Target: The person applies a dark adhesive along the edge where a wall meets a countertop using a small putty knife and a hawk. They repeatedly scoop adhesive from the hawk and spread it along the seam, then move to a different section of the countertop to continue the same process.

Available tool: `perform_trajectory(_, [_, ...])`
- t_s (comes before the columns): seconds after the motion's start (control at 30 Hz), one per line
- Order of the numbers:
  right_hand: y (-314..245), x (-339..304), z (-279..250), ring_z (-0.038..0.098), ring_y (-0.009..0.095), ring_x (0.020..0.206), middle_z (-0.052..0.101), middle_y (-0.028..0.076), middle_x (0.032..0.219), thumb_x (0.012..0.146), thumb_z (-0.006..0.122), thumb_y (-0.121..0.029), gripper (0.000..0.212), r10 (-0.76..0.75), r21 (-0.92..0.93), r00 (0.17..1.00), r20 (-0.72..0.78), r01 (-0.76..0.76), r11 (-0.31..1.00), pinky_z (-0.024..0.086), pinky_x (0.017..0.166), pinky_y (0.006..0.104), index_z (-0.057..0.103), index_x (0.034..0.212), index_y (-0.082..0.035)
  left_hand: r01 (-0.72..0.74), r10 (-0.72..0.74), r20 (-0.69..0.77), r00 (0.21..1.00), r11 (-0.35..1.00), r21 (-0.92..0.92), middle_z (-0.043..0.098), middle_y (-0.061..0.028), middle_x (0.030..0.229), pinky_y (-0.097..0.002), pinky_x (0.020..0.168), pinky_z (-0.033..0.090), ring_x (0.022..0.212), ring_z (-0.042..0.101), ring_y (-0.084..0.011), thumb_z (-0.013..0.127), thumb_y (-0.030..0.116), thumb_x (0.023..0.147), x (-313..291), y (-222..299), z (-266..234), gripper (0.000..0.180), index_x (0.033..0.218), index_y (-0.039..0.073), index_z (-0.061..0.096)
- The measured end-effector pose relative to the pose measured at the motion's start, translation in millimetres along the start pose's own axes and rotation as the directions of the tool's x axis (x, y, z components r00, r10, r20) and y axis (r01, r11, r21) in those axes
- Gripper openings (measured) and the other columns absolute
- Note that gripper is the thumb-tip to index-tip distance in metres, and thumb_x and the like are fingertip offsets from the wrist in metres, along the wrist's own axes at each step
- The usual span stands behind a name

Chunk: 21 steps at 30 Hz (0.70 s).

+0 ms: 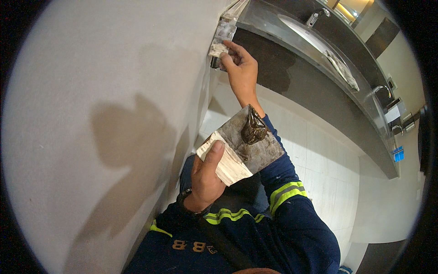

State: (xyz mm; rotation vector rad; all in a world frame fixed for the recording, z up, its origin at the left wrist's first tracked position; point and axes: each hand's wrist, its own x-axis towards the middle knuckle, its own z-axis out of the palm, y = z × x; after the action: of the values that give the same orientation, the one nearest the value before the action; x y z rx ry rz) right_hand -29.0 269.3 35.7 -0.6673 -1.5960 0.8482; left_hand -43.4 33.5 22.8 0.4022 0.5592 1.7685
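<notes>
My left hand [206, 176] grips a wide scraper [262, 157] by its cream-coloured grip, thumb on top. On its flat grey, smeared blade sits a glossy dark brown lump of paste [254, 128]. Further up, my right hand [242, 68] is closed, thumb and forefinger around a smaller scraper [219, 49] with a cream-coloured part. That tool is held at the end of the dark countertop, close against the wall; its working edge is hard to make out. A grey, whitish-smeared patch [225, 29] shows just above it.
A pale wall [91, 68] fills the left side and carries my shadow. To the right runs a dark stone washbasin counter [315, 105] with a white basin [301, 32], a tap [317, 17] and a grey cloth [340, 68]. White floor tiles [315, 150] lie below.
</notes>
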Motion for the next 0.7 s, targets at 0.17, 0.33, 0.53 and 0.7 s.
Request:
perform_trajectory(0.17, [5, -3, -3, 0.058, 0.007, 0.064, 0.065, 0.006, 0.076, 0.081, 0.061, -0.008, 0.033, -0.067, -0.014, 0.998, -0.020, 0.067, 0.998, 0.046, 0.061, 0.0218, 0.064, 0.112, 0.000, 0.006, -0.003, 0.051, 0.999, 0.998, -0.057, 0.060, -0.0149, 0.112, -0.0335, 0.086, 0.050, 0.101, 0.062, -0.0219, 0.045, 0.024, 0.097, 2, 0, 1, 0.039, 0.124, -0.003, 0.049])
perform_trajectory(0.33, [7, 2, -8, 0.055, 0.009, 0.066, 0.064, 0.007, 0.083, 0.080, 0.062, -0.007, 0.032, -0.195, -0.133, 0.980, -0.027, 0.190, 0.973, 0.047, 0.062, 0.0243, 0.064, 0.111, -0.002, 0.010, -0.006, 0.091, 0.996, 0.999, -0.048, 0.058, -0.0154, 0.118, -0.0361, 0.092, 0.046, 0.107, 0.059, -0.0236, 0.045, 0.026, 0.096, 2, 0, 1, 0.043, 0.127, -0.003, 0.047])
perform_trajectory(0.53, [0, 8, -4, 0.054, 0.010, 0.067, 0.065, 0.008, 0.084, 0.078, 0.061, -0.007, 0.032, -0.170, -0.142, 0.985, -0.009, 0.167, 0.976, 0.046, 0.064, 0.0248, 0.065, 0.110, -0.001, 0.036, -0.038, 0.065, 0.997, 0.999, 0.026, 0.053, -0.0165, 0.128, -0.0399, 0.101, 0.040, 0.116, 0.053, -0.0271, 0.043, 0.032, 0.095, -3, 3, 1, 0.051, 0.133, -0.002, 0.042])
perform_trajectory(0.7, [1, 10, -4, 0.057, 0.012, 0.069, 0.067, 0.010, 0.087, 0.078, 0.061, -0.008, 0.033, -0.161, -0.156, 0.987, 0.001, 0.159, 0.975, 0.047, 0.067, 0.0257, 0.065, 0.110, -0.001, 0.047, -0.048, 0.072, 0.996, 0.999, 0.004, 0.052, -0.0169, 0.128, -0.0402, 0.101, 0.040, 0.117, 0.053, -0.0274, 0.042, 0.032, 0.095, -2, 2, 1, 0.050, 0.133, -0.002, 0.042])
